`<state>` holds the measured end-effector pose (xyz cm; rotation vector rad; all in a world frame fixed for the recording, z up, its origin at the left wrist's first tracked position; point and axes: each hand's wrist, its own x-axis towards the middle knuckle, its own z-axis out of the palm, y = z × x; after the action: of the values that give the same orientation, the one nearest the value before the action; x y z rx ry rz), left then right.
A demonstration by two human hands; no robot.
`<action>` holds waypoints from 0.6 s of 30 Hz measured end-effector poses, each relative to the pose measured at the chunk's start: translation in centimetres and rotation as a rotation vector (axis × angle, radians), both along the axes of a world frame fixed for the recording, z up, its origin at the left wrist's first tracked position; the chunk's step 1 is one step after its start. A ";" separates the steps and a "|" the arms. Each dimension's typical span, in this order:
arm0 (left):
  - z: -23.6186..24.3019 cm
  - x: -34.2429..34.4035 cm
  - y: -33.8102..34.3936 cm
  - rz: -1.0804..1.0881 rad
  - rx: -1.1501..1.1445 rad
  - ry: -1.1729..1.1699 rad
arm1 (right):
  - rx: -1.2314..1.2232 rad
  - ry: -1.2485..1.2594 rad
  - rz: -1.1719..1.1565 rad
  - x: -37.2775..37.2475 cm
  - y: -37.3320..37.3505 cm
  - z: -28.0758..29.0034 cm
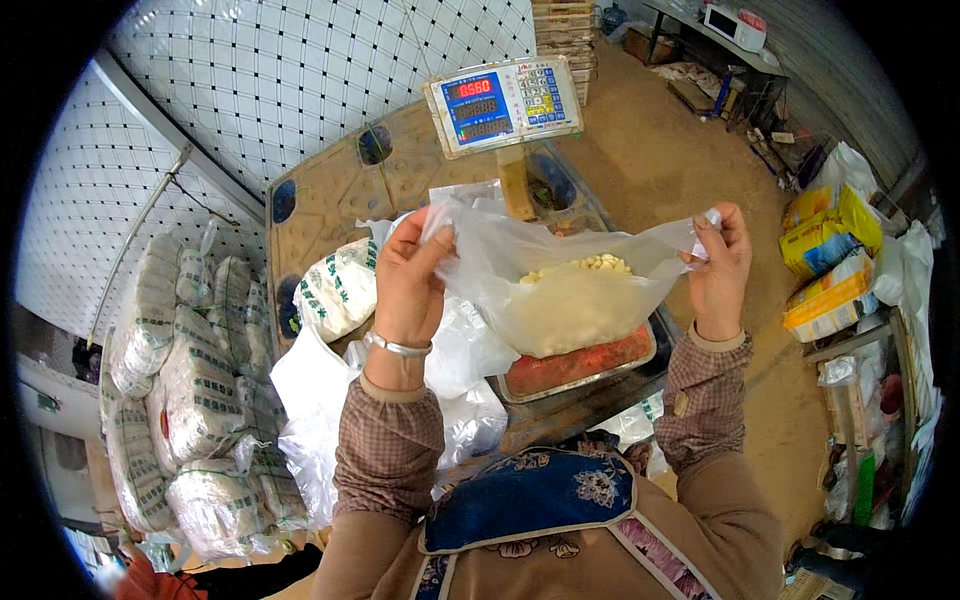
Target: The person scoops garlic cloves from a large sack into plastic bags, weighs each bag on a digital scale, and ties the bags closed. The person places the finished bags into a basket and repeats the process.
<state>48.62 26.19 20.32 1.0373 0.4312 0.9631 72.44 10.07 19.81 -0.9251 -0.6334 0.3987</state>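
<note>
A translucent plastic bag (570, 310) sits on the red platform of a weighing scale (600, 362), its mouth stretched wide. Pale yellow kernel-like pieces (590, 268) show inside it; their exact kind is too small to make out. My left hand (408, 275) pinches the bag's left edge between thumb and fingers. On the other side, my right hand (722, 265) grips the right edge. The scale's display head (505, 103) stands on a post behind the bag, with red digits lit.
White plastic bags (465, 350) and a white sack with green print (340, 288) lie left of the scale on a worn brown table (330, 190). Stuffed sacks (195, 390) are stacked at the left. Yellow packages (830, 235) and a cluttered shelf stand at the right. A person's red sleeve (155, 580) shows lower left.
</note>
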 end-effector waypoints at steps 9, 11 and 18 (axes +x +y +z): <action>-0.4 6.2 -5.9 -0.162 0.991 0.460 | -0.245 -0.675 0.272 -5.2 2.9 -6.0; -0.3 7.2 -4.8 0.054 1.268 0.419 | -0.382 -0.561 0.220 -4.1 2.6 -4.5; -9.2 8.1 -3.1 -0.366 0.220 0.291 | -0.345 -0.402 0.155 -1.1 1.8 -3.1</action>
<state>56.74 23.06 11.13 1.4090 0.3603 0.5405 71.37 11.88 16.73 -1.3060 -1.0291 0.4735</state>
